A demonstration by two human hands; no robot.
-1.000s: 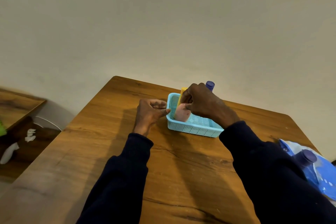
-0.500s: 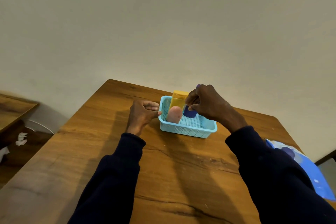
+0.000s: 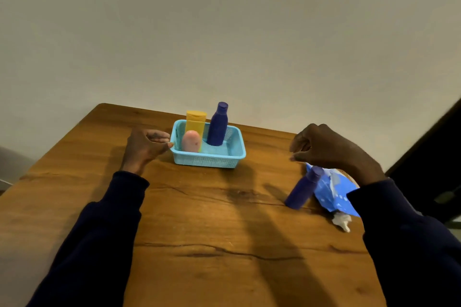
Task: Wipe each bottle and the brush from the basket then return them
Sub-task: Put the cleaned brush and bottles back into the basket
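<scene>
The curled left hand [image 3: 144, 147] maybe pinches the basket [image 3: 208, 161] rim, steadying it. The empty right hand [image 3: 329, 149] hangs loose above the tabletop bottle [image 3: 301, 189].

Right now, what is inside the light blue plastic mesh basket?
The light blue mesh basket holds three upright things: a yellow plastic bottle, a dark blue plastic bottle, and a pink rounded item that covers the yellow bottle's lower part.

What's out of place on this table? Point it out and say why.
One purple bottle stands outside the blue basket, on the table beside the blue packet, while the yellow bottle, pink brush and other purple bottle sit inside. A crumpled white tissue lies by the packet. Nothing looks spilled.
</scene>
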